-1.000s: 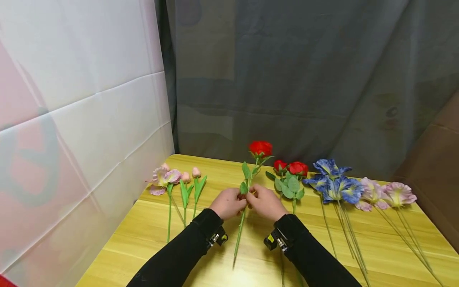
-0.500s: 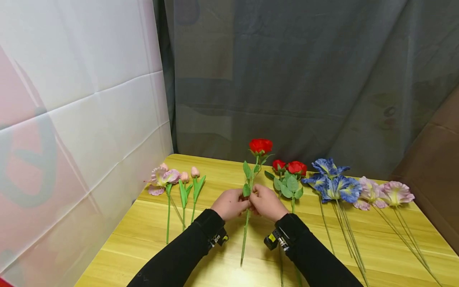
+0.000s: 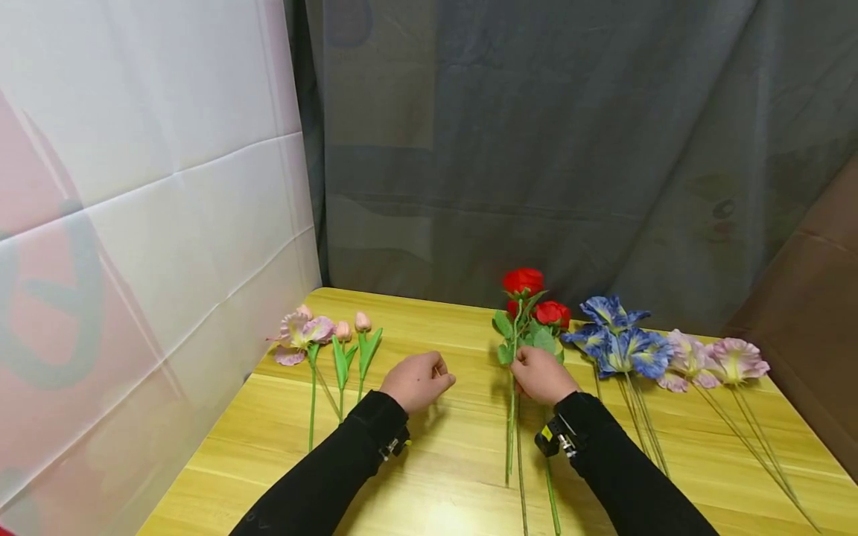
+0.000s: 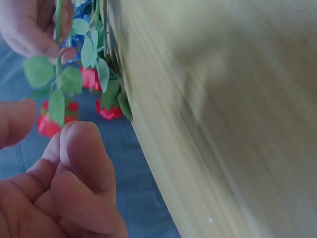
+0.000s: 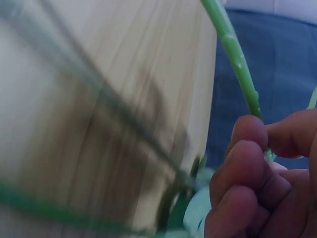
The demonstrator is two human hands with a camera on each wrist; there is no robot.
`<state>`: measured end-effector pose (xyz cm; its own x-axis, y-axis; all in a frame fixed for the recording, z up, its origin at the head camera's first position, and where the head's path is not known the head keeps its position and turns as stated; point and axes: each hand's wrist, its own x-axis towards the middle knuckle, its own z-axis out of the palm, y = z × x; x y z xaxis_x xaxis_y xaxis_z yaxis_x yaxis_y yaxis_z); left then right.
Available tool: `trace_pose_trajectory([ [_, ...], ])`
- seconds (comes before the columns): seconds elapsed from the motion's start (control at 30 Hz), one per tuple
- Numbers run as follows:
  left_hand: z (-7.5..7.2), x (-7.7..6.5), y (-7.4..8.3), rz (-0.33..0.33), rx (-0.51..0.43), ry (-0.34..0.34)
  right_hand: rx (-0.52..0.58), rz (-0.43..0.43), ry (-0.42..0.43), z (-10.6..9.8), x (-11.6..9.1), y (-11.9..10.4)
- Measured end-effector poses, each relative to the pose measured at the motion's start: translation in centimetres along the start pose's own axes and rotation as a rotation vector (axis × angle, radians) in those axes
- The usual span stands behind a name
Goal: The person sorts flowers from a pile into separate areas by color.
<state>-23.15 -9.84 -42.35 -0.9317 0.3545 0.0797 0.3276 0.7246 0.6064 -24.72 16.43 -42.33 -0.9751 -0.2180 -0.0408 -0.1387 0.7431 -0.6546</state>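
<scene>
My right hand pinches the green stem of a red rose between thumb and fingers. This rose is held over two other red roses, partly hiding one of them, with its leaves overlapping theirs in the head view. To the left, my left hand is over the table with loosely curled fingers and nothing in them. The left wrist view shows its thumb apart from its fingertips, with the held rose bloom hanging beyond.
Right of the roses lie blue flowers and pale purple flowers with long thin stems. Pink tulips and another purple flower lie at the table's left. A dark curtain hangs behind the wooden table.
My left hand has let go of the rose stem and moved slightly left. My right hand has carried the rose to the right, over the other red roses.
</scene>
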Motion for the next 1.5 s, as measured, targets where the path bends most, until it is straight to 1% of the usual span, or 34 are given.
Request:
trace_pose_trajectory([
  [0.13, -0.1, -0.2, -0.3, 0.009, 0.002, -0.004, -0.058, 0.048, -0.011, -1.0, -0.1, 1.6],
  [0.27, -0.1, -0.3, -0.5, 0.013, 0.009, -0.007, -0.121, 0.084, 0.004, -1.5, -0.1, 3.0],
  [0.43, -0.1, -0.4, -0.6, 0.002, 0.012, -0.007, -0.201, 0.090, -0.003, -1.0, -0.1, 4.2],
  [0.57, 0.1, -0.4, -0.6, 0.004, 0.016, -0.009, -0.246, 0.083, 0.006, -0.4, -0.1, 4.5],
  [0.8, 0.1, -0.6, -0.8, 0.004, 0.014, -0.012, -0.296, 0.111, 0.056, -0.1, -0.1, 4.1],
  [0.87, 0.1, -0.6, -0.9, 0.003, 0.013, -0.013, -0.317, 0.108, 0.096, -0.2, -0.3, 3.9],
  [1.0, -0.1, -0.7, -0.9, -0.001, 0.007, -0.012, -0.344, 0.101, 0.205, -0.7, -0.6, 3.3],
  [1.1, -0.3, -0.7, -0.8, -0.003, 0.003, -0.009, -0.341, 0.087, 0.246, -1.0, -0.7, 2.7],
  [1.23, -0.4, -0.7, -0.8, -0.005, 0.009, -0.002, -0.318, 0.061, 0.244, -0.9, -0.6, 2.2],
  [1.5, -0.7, -0.4, -1.2, -0.031, 0.053, 0.022, -0.275, 0.030, 0.204, 0.2, -0.3, 1.3],
])
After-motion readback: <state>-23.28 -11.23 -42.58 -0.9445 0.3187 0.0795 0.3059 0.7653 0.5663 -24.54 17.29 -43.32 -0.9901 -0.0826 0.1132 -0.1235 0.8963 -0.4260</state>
